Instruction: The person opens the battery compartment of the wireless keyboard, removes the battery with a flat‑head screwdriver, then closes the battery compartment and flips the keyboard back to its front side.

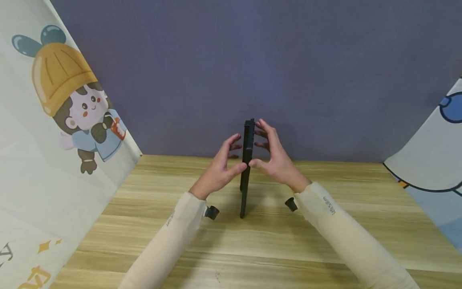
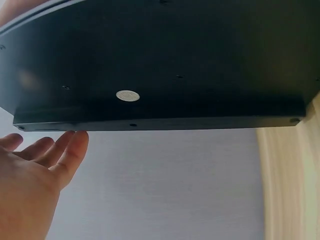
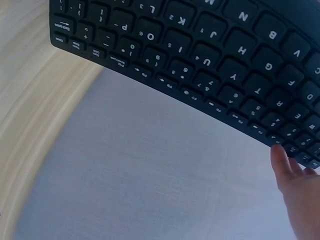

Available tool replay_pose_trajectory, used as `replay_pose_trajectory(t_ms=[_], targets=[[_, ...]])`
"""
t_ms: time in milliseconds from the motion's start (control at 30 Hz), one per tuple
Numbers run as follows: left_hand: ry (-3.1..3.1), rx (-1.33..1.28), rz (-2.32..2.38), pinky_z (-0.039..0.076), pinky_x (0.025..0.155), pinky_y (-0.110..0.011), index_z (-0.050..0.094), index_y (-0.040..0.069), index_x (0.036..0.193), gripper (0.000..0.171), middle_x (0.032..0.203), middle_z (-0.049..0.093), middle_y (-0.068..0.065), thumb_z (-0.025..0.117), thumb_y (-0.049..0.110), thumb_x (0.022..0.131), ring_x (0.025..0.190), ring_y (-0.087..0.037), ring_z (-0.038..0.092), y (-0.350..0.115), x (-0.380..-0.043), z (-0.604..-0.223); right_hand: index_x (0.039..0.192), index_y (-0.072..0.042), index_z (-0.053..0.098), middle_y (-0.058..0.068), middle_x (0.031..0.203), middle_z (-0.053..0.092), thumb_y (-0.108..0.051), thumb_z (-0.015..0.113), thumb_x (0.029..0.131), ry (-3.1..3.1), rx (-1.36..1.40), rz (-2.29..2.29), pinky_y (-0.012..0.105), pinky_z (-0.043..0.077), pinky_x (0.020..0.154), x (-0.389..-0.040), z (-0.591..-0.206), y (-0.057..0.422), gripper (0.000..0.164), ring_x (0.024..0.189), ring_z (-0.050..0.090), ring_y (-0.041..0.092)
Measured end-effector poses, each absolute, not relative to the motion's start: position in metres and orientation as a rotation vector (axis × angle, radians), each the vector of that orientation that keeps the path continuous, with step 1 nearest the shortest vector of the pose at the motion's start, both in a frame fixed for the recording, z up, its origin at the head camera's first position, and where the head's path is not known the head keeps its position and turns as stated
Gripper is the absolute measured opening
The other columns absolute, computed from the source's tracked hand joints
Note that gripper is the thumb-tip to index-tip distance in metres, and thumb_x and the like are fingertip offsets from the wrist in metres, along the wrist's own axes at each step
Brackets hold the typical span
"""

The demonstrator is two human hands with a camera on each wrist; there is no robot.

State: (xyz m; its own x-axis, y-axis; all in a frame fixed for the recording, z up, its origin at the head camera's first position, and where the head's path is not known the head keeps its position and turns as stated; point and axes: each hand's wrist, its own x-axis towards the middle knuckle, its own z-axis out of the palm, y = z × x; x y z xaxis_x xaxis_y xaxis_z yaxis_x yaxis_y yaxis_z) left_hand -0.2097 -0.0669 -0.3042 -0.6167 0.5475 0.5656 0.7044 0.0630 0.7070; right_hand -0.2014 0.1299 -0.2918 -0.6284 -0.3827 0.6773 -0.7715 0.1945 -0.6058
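A black keyboard stands upright on one short end, seen nearly edge-on in the head view. My left hand is at its back side, thumb at the near long edge and fingertips at the far one. From the other side my right hand holds its upper part the same way, facing the keys. The left wrist view shows the smooth underside with a small oval sticker. White-lettered keys fill the top of the right wrist view, with fingertips at the number-row edge.
Below lies a wood-grain table, backed by a grey-purple panel. Cartoon-printed panels flank it at left and right. Black wrist cameras stick out from the left sleeve and the right sleeve.
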Motion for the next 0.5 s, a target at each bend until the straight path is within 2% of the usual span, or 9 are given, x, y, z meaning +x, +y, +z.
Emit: replay_pose_trajectory(t_ms=[100,333,500], targets=[[-2.227,-1.302,-1.61,0.032,0.099,-0.055,0.012,-0.004,0.148,0.098,0.151,0.019,-0.023,0.05,0.062,0.086,0.13,-0.042,0.031,-0.067,-0.212,-0.307,0.148,0.005,0.007,0.027,0.148,0.015,-0.058,0.057,0.079,-2.093,1.095,1.401,0.058,0.033,0.097,-0.201,-0.289,0.131,0.106,0.131,0.027,0.042],[-2.347,-1.297,-1.551,0.032,0.104,-0.044,0.006,0.02,0.153,0.098,0.154,0.018,-0.004,0.051,0.07,0.081,0.135,-0.019,0.028,-0.065,-0.242,-0.343,0.149,0.005,0.005,0.026,0.149,0.013,-0.06,0.054,0.081,-2.089,1.124,1.378,0.06,0.031,0.098,-0.2,-0.282,0.135,0.106,0.133,0.024,0.043],[-2.422,-1.314,-1.537,0.029,0.105,-0.046,0.003,0.022,0.153,0.101,0.155,0.015,0.002,0.053,0.07,0.08,0.138,-0.02,0.023,-0.063,-0.244,-0.351,0.149,0.004,0.011,0.024,0.15,0.012,-0.063,0.051,0.081,-2.127,1.128,1.35,0.059,0.031,0.099,-0.199,-0.277,0.141,0.103,0.133,0.025,0.041]])
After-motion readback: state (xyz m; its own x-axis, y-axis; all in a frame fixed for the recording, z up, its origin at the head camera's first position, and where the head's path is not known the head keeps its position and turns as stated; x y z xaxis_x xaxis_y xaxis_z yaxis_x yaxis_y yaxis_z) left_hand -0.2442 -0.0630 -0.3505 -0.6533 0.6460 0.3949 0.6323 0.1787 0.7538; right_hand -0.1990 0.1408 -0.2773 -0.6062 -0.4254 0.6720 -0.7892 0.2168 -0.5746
